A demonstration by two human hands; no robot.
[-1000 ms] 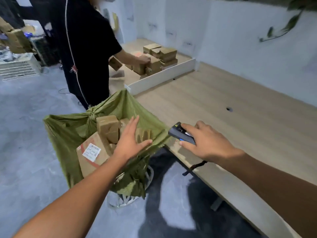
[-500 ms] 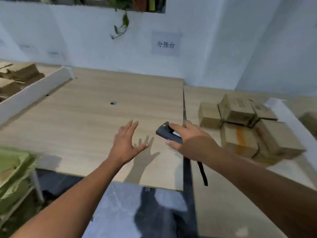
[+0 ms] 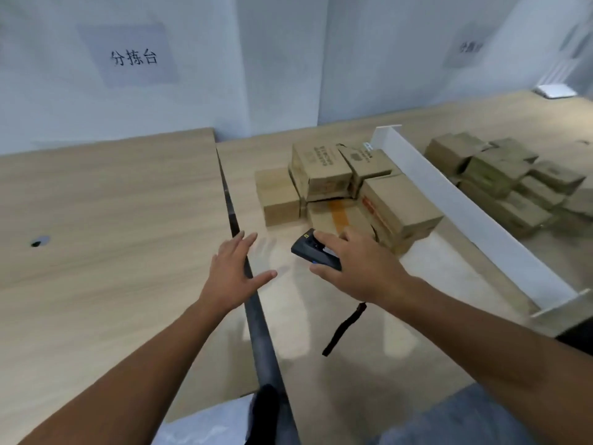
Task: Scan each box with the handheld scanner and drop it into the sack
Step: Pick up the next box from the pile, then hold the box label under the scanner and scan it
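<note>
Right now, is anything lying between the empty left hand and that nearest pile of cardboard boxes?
Nothing visible does. The left hand, open and empty, hovers over the gap between the two tabletops, with only bare wooden tabletop between it and the boxes. The right hand, gripping the scanner, sits off to its side.

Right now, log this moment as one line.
left hand: open, empty | right hand: holding scanner | boxes: piled ahead | sack: unseen

Brown cardboard boxes [image 3: 333, 184] are piled together on the table. A dark handheld scanner [image 3: 313, 250] is held just in front of them.
</note>
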